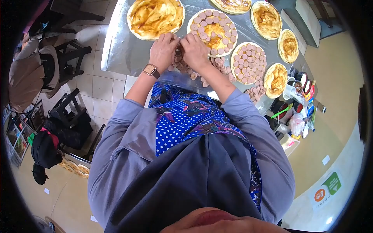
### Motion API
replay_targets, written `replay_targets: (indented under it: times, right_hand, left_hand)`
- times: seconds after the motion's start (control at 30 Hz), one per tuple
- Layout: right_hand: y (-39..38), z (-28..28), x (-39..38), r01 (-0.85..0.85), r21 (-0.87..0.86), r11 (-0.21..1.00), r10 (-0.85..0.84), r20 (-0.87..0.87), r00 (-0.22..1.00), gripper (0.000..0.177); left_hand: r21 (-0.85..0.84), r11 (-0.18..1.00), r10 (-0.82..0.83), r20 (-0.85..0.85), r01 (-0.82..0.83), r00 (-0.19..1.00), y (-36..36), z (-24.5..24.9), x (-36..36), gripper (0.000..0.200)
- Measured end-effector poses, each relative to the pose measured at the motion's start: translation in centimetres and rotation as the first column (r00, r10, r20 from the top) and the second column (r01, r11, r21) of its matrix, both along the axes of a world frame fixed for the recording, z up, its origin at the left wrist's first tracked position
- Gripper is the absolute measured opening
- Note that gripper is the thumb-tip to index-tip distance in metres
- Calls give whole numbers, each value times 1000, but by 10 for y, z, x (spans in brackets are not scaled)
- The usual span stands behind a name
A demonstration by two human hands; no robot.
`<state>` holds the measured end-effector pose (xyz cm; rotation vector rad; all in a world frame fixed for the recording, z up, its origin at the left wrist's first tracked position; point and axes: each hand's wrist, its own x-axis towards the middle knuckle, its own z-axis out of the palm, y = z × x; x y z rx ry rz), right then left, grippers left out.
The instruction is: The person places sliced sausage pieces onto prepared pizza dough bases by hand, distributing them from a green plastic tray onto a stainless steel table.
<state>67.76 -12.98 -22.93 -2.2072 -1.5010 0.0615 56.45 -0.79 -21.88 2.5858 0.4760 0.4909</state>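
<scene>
My left hand (165,48), with a watch on its wrist, is closed in a pinch at the table's near edge. My right hand (195,51) sits close beside it, its fingers curled and pinched too. What the fingertips hold is too small to make out. Just below and between both hands lies a loose pile of sausage slices (179,64), partly hidden by them. Ahead of my right hand is a round pizza base (214,29) ringed with sausage slices, its sauced middle partly bare. A larger sauced base (155,17) lies ahead of my left hand.
A base covered in sausage slices (248,62) lies to the right, near more loose slices (256,92). Several sauced bases, including a small one (276,79), share the metal table (116,54). Tubs and packets (299,101) crowd the right end. Dark stools (70,54) stand left.
</scene>
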Motion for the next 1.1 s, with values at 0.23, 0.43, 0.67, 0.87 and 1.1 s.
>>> replay_targets:
  times: [0.23,0.43,0.67,0.87,1.1]
  right_hand:
    - [-30,8,3,137,16,991,-101,-587,803,21]
    - [-59,10,54,414,-2,910,-308,-671,674,15]
    - [-58,-9,62,284,73,956,-262,-224,939,12]
    - [-79,-3,71,489,-189,851,-486,-634,602,11]
    - [-71,13,59,332,28,943,-307,-316,898,13]
  left_hand:
    - [49,989,-132,-92,137,987,4,-6,-3,11]
    - [-89,993,-82,-21,80,996,5,-2,-5,10]
    - [-218,972,-66,93,85,993,-5,-9,0,16]
    - [-554,832,2,-41,-25,999,-14,1,5,17]
    - [-666,746,-6,-33,-18,999,-23,-2,24,23]
